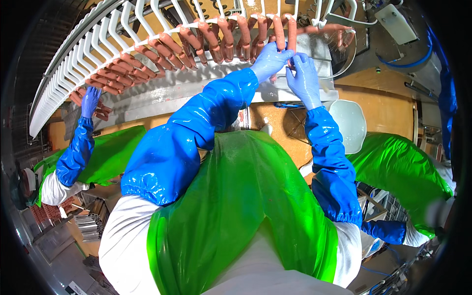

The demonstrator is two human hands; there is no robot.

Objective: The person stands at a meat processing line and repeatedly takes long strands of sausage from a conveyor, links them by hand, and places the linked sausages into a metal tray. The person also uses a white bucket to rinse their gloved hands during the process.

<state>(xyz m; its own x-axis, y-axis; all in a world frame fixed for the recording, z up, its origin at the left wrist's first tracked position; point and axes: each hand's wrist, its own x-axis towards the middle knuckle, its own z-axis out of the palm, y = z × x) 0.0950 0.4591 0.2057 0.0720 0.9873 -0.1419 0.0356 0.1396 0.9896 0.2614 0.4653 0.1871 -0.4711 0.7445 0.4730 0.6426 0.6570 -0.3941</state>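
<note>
1. My left hand point(269, 60) pinches a sausage point(290, 34) hanging top centre; my right hand point(303, 78) closes just beside it.
2. I judge I'm seating links on the white hooks point(147, 22).
3. Next calls for steady, even spacing.

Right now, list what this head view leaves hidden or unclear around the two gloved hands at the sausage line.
- Sausage between the hands: the left hand and right hand cover its lower part, so each grip is unclear.
- Floor under the conveyor rack: blocked by the green apron and blue sleeves.
- Co-worker's gloved hand: small and bent near the fisheye rim, grip unreadable.
- Machine at upper right: cut off by the rim.
</note>
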